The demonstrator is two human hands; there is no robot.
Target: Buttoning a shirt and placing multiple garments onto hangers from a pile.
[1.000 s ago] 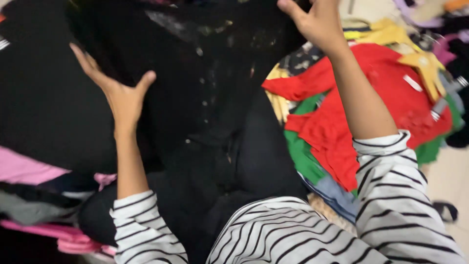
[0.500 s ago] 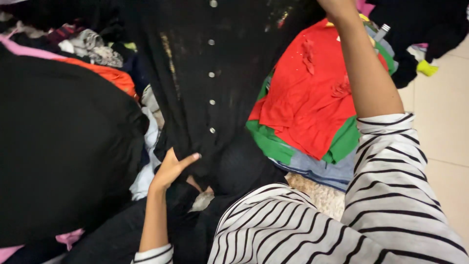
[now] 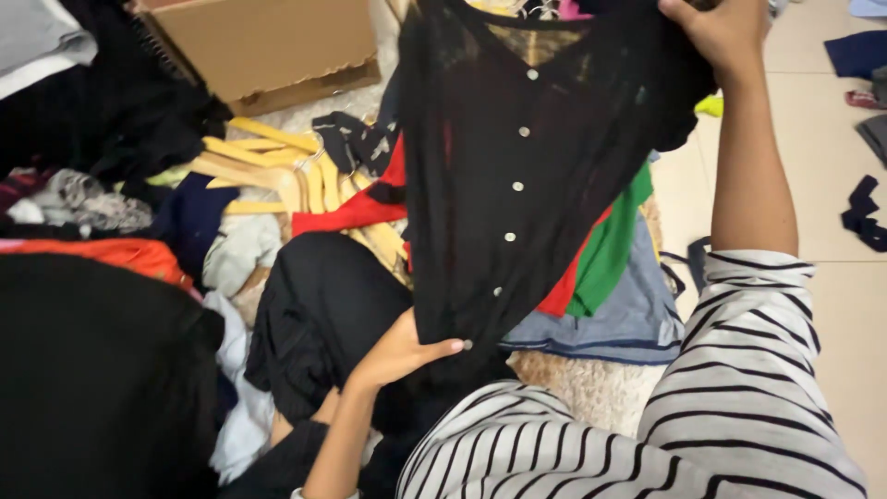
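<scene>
A sheer black blouse [image 3: 517, 176] with a row of small pale buttons hangs stretched in front of me. My right hand [image 3: 721, 32] grips its top corner near the upper edge of the view, arm raised. My left hand [image 3: 397, 353] pinches the lower hem, fingers curled around the cloth. Both arms wear a black-and-white striped sleeve [image 3: 739, 370]. Red, green and blue-grey garments [image 3: 619, 268] lie under the blouse on the floor.
A cardboard box [image 3: 268, 42] stands at the back. Yellow wooden hangers [image 3: 277, 166] lie in a heap of mixed clothes. A large black garment [image 3: 92, 370] fills the lower left. Beige floor tiles [image 3: 832, 305] run along the right, with dark clothes scattered on them.
The blouse has been lifted and pulled clear of the pile, now hanging free. The view shifted, revealing the box and hangers. My left hand stays at the hem.
</scene>
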